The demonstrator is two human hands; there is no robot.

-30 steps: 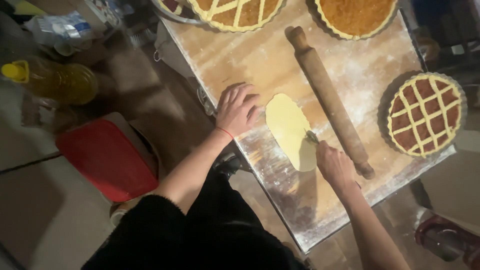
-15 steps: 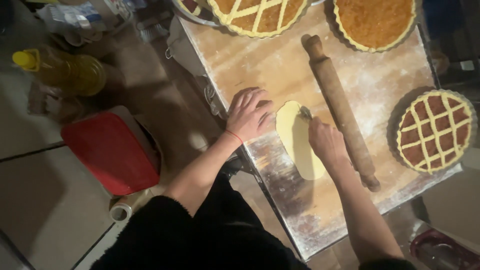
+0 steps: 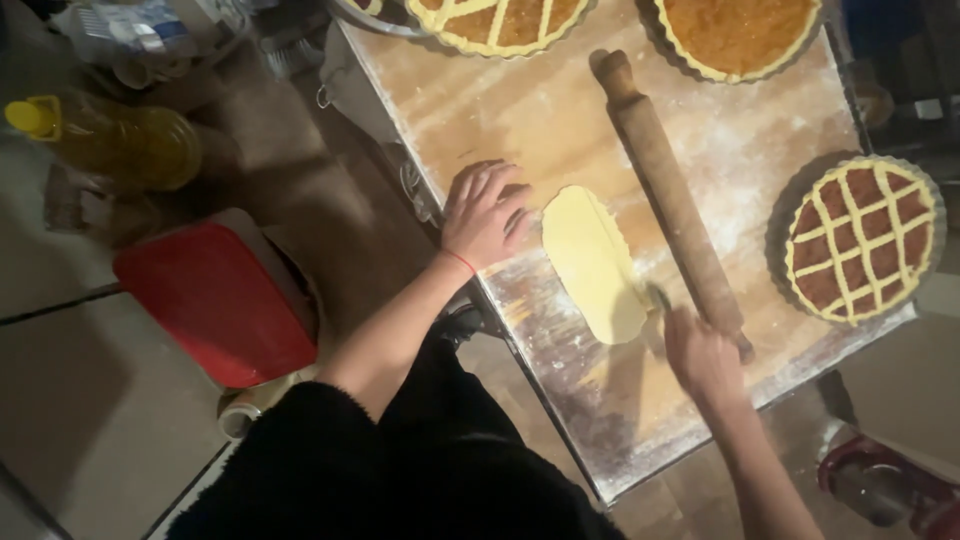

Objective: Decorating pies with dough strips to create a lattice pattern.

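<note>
- The right hand [image 3: 705,362] is now back at the near end of the dough sheet [image 3: 593,263], closed around a small cutting tool [image 3: 657,300] whose tip touches the sheet's right edge; half a second ago the same hand was up at the sheet's far end.
- That move down the edge suggests one cutting pass along the dough is done, though no freed strip can be made out.
- The left hand [image 3: 487,213] has stayed put: it lies flat with fingers spread, holding nothing, pressing on the floured wooden board [image 3: 520,110] just to the left of the dough, fingertips near its edge.
- The dough is pale yellow, rolled thin into a long oval with a wavy, fluted outline, and it lies between the two hands on the board.
- A wooden rolling pin [image 3: 668,190] lies slantwise just beyond the right hand, beside the dough.
- A lattice-topped tart [image 3: 862,238] sits to the right of that hand; a second lattice tart [image 3: 495,22] and an uncovered tart [image 3: 738,32] rest at the board's far edge.
- Off to the left of the left hand stand a red container [image 3: 215,300] and a yellow oil bottle [image 3: 110,140].
</note>
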